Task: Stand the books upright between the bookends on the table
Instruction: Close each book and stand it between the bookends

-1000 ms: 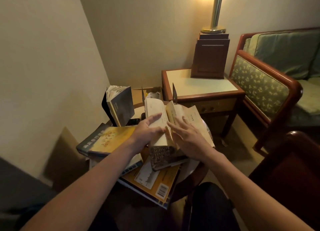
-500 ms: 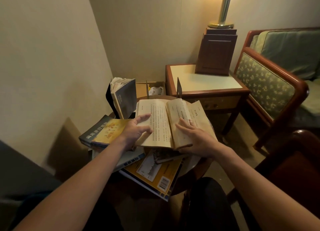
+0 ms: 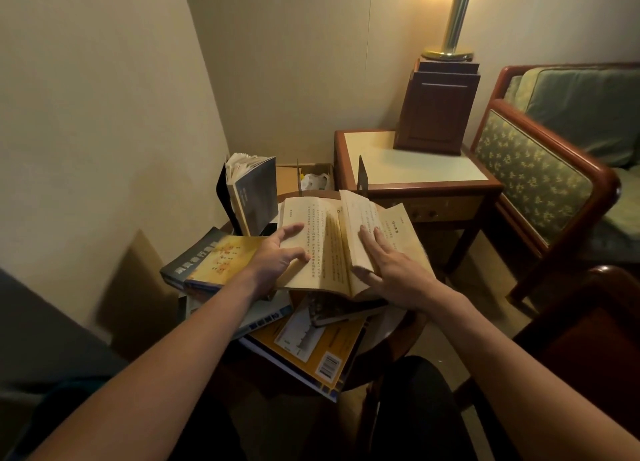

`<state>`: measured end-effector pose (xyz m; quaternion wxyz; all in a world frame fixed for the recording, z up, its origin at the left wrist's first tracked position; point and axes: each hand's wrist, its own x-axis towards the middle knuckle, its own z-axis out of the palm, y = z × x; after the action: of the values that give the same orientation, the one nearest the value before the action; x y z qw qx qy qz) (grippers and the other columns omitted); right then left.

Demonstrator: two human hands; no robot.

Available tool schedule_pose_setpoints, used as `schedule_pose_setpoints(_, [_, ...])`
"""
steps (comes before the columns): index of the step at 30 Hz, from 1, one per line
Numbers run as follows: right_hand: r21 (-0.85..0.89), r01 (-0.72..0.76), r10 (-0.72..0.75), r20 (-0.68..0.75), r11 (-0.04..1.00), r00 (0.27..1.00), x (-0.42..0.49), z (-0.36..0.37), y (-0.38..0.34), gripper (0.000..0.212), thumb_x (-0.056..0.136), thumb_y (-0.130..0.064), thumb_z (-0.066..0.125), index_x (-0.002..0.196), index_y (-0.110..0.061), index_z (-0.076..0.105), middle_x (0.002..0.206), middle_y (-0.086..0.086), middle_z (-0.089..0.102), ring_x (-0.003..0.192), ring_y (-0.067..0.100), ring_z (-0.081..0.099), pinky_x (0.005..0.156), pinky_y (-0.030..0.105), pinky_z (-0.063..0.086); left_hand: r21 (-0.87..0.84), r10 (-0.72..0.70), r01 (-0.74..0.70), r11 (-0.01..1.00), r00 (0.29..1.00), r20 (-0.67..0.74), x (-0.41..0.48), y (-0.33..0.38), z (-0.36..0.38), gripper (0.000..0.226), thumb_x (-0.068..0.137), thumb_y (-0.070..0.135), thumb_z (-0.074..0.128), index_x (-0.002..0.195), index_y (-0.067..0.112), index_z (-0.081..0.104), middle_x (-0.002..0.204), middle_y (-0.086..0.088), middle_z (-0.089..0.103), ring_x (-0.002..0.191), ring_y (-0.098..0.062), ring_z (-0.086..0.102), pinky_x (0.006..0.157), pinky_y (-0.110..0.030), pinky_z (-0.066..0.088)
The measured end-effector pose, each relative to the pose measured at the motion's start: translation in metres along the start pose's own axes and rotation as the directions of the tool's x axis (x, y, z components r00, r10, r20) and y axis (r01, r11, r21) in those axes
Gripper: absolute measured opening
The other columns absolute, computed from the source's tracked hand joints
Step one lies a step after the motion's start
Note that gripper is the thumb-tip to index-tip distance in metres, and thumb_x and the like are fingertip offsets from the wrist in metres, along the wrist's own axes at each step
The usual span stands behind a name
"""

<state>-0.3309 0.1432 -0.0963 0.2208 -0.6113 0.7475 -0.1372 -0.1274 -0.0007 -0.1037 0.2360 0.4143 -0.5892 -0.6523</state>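
At frame centre the book [image 3: 325, 249] has been spread open, pressed flat by the unclenched left hand [image 3: 273, 258] and right hand [image 3: 394, 270], so standing it upright is judged delayed

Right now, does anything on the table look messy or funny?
Yes. The open book lies spread under the left hand and right hand instead of standing. The other books sprawl flat in a crooked pile, and the orange book pokes out over the table edge. Only the grey book stands, pages ruffled.
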Motion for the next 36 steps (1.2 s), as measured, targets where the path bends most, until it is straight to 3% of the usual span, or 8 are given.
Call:
schedule_pose_setpoints(3, [0.113,0.057,-0.05,-0.065,0.992,0.997,0.0,0.0,-0.003,0.084,0.099,-0.064,0.03,0.158,-0.024,-0.015,0.168,-0.003,-0.005,0.154,0.019,0.005,0.125,0.042,0.012,-0.029,-0.021,0.02,0.999,1.0,-0.022,0.0,0.002,0.001,0.065,0.092,-0.003,0.059,0.143,0.031,0.04,0.122,-0.008,0.057,0.097,-0.028,0.068,0.063,-0.032,0.06])
schedule_pose_setpoints(7, [0.069,0.083,-0.078,-0.068,0.994,0.995,0.004,0.002,-0.012,0.09,0.094,-0.072,0.02,0.158,-0.019,-0.015,0.167,-0.002,-0.012,0.153,0.015,-0.007,0.125,0.045,0.002,0.052,0.027,-0.024,0.998,0.998,-0.049,0.003,0.001,0.0,0.072,0.096,-0.002,0.056,0.155,0.025,0.026,0.142,-0.01,0.047,0.108,-0.027,0.062,0.071,-0.029,0.06])
schedule_pose_setpoints(10, [-0.001,0.111,-0.111,-0.042,0.994,0.993,0.006,0.003,-0.026,0.094,0.09,-0.074,0.017,0.158,-0.019,-0.015,0.166,-0.003,-0.014,0.153,0.016,-0.011,0.123,0.052,-0.004,0.039,0.039,-0.036,0.999,0.998,-0.055,0.001,0.002,0.001,0.065,0.1,0.003,0.052,0.156,0.024,0.027,0.134,-0.007,0.049,0.1,-0.019,0.061,0.066,-0.024,0.057])
schedule_pose_setpoints(17, [-0.463,0.195,-0.181,0.075,0.864,0.981,0.022,0.013,-0.045,0.106,0.083,-0.089,0.018,0.159,-0.021,-0.008,0.166,-0.005,-0.008,0.151,0.021,-0.018,0.115,0.066,-0.014,-0.148,0.019,-0.038,0.988,0.992,-0.125,-0.005,0.005,0.006,0.05,0.106,0.039,0.043,0.152,0.022,0.032,0.118,-0.009,0.066,0.091,-0.021,0.072,0.063,-0.029,0.058])
schedule_pose_setpoints(22, [-0.508,0.274,-0.233,0.145,0.816,0.962,0.037,0.005,-0.05,0.101,0.074,-0.073,-0.013,0.16,-0.027,0.011,0.168,0.001,-0.002,0.152,0.028,-0.015,0.112,0.074,-0.01,0.134,0.1,-0.078,0.988,0.982,-0.161,-0.008,-0.01,-0.001,0.091,0.087,0.021,0.077,0.158,0.018,0.019,0.139,-0.007,0.054,0.109,-0.015,0.062,0.069,-0.02,0.055])
schedule_pose_setpoints(27, [-0.419,0.066,-0.048,0.053,0.906,0.997,0.062,0.013,-0.032,0.066,0.097,-0.07,0.021,0.157,-0.045,0.009,0.166,0.003,-0.018,0.147,0.03,-0.029,0.114,0.068,-0.013,0.319,0.15,-0.077,0.945,0.966,-0.212,-0.016,-0.021,-0.006,0.089,0.084,0.032,0.079,0.155,0.023,0.026,0.136,-0.002,0.055,0.111,-0.015,0.058,0.085,-0.029,0.055])
schedule_pose_setpoints(32, [-0.429,0.029,0.004,0.077,0.903,0.997,0.067,0.028,-0.013,0.073,0.088,-0.082,0.021,0.152,-0.055,-0.003,0.164,0.002,-0.021,0.145,0.03,-0.032,0.115,0.068,-0.01,0.75,0.253,0.03,0.661,0.932,-0.26,-0.021,-0.034,-0.005,0.089,0.088,0.054,0.066,0.157,0.023,0.02,0.158,-0.006,0.031,0.134,-0.025,0.041,0.102,-0.044,0.047])
schedule_pose_setpoints(36, [-0.438,0.032,-0.014,0.046,0.898,0.999,0.064,0.032,-0.011,0.075,0.086,-0.085,0.015,0.151,-0.056,-0.006,0.164,0.001,-0.023,0.145,0.03,-0.031,0.117,0.067,-0.007,0.913,0.424,-0.235,0.333,0.902,0.077,-0.016,-0.043,-0.004,0.07,0.101,0.049,0.045,0.16,0.026,0.014,0.168,0.004,0.01,0.153,-0.022,0.016,0.122,-0.051,0.02])
